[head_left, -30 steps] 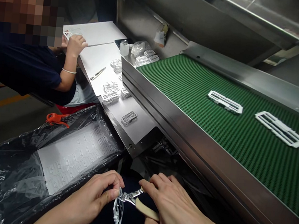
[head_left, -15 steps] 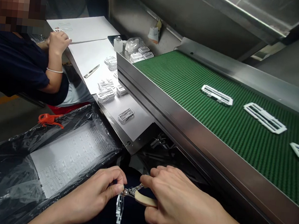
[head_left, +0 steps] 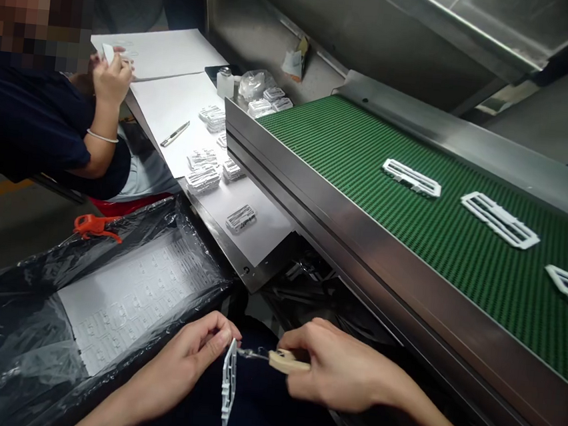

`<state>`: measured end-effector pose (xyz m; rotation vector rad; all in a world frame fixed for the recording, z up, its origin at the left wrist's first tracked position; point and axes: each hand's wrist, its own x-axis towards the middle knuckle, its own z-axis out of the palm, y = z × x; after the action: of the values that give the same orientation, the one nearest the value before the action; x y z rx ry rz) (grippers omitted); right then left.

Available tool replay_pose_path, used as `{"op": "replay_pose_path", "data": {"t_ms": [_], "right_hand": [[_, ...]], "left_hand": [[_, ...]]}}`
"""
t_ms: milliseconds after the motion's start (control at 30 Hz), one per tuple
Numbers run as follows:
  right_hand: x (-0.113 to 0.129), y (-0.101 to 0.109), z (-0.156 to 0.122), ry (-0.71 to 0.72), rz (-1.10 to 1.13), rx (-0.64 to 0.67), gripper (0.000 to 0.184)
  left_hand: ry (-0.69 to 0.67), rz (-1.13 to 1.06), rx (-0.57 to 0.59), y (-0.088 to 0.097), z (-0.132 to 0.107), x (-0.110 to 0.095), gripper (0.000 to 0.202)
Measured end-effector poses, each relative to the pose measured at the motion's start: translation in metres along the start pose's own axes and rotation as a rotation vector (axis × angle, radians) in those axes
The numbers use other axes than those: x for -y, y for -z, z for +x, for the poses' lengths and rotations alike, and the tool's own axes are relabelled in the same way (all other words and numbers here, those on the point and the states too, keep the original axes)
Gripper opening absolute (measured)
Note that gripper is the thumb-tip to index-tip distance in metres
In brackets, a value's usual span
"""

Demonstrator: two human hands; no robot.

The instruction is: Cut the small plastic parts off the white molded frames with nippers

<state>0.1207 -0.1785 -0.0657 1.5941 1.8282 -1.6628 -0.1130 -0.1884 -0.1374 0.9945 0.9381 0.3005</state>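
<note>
nippers (head_left: 277, 358) pulled right in right hand (head_left: 336, 372), left hand (head_left: 189, 358) pinching white frame (head_left: 228, 385)

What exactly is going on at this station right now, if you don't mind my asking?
The person's left hand holds a white plastic frame upright by its top edge, while the right hand grips small cutters whose tip meets that edge. Three more white frames lie on the green conveyor belt. At the far table, a co-worker's hand holds a small white piece.
</note>
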Motion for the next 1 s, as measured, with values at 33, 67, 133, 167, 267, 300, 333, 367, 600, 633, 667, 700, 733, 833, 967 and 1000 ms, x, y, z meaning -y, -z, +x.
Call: {"op": "replay_pose_path", "data": {"t_ms": [33, 67, 133, 167, 267, 300, 333, 367, 600, 633, 667, 700, 733, 833, 967, 1000], "right_hand": [[-0.006, -0.002, 0.000, -0.034, 0.083, -0.007, 0.009], [-0.013, -0.004, 0.000, -0.057, 0.164, -0.038, 0.004], [-0.024, -0.011, 0.003, -0.062, 0.329, -0.130, 0.004], [-0.028, -0.017, 0.006, -0.044, 0.409, -0.180, 0.005], [-0.034, -0.038, 0.020, 0.043, 0.622, -0.289, 0.017], [-0.033, -0.045, 0.025, 0.075, 0.693, -0.305, 0.022], [-0.032, -0.052, 0.029, 0.109, 0.765, -0.308, 0.026], [-0.029, -0.058, 0.032, 0.144, 0.830, -0.297, 0.029], [-0.013, -0.070, 0.037, 0.251, 0.843, -0.352, 0.017], [-0.012, -0.071, 0.037, 0.259, 0.840, -0.368, 0.016], [-0.011, -0.073, 0.037, 0.263, 0.841, -0.380, 0.016], [-0.010, -0.075, 0.038, 0.260, 0.837, -0.387, 0.016], [-0.009, -0.077, 0.038, 0.253, 0.827, -0.392, 0.015], [-0.007, -0.076, 0.037, 0.265, 0.775, -0.411, 0.011], [-0.012, -0.055, 0.025, 0.295, 0.640, -0.487, 0.014], [-0.015, -0.048, 0.021, 0.278, 0.548, -0.527, 0.019]], "left_hand": [[0.000, -0.080, -0.013, -0.003, -0.001, 0.005, 0.024], [0.000, -0.153, -0.022, -0.007, -0.002, 0.010, 0.025], [0.007, -0.275, -0.048, -0.016, -0.004, 0.021, 0.037], [0.016, -0.325, -0.073, -0.020, -0.004, 0.026, 0.040], [0.070, -0.491, -0.148, -0.032, -0.003, 0.034, 0.034], [0.086, -0.542, -0.153, -0.034, -0.002, 0.035, 0.033], [0.097, -0.582, -0.148, -0.036, 0.000, 0.036, 0.032], [0.099, -0.611, -0.136, -0.037, 0.001, 0.035, 0.030], [-0.015, -0.433, -0.216, -0.038, 0.011, 0.033, 0.025], [-0.020, -0.394, -0.219, -0.039, 0.010, 0.033, 0.030], [-0.020, -0.395, -0.197, -0.039, 0.009, 0.033, 0.036], [-0.023, -0.433, -0.153, -0.040, 0.007, 0.033, 0.044], [-0.028, -0.490, -0.101, -0.040, 0.006, 0.033, 0.052], [-0.062, -0.573, -0.003, -0.041, 0.005, 0.031, 0.064], [-0.028, -0.676, -0.044, -0.033, 0.013, 0.022, 0.042], [-0.009, -0.730, -0.049, -0.030, 0.014, 0.020, 0.039]]}}
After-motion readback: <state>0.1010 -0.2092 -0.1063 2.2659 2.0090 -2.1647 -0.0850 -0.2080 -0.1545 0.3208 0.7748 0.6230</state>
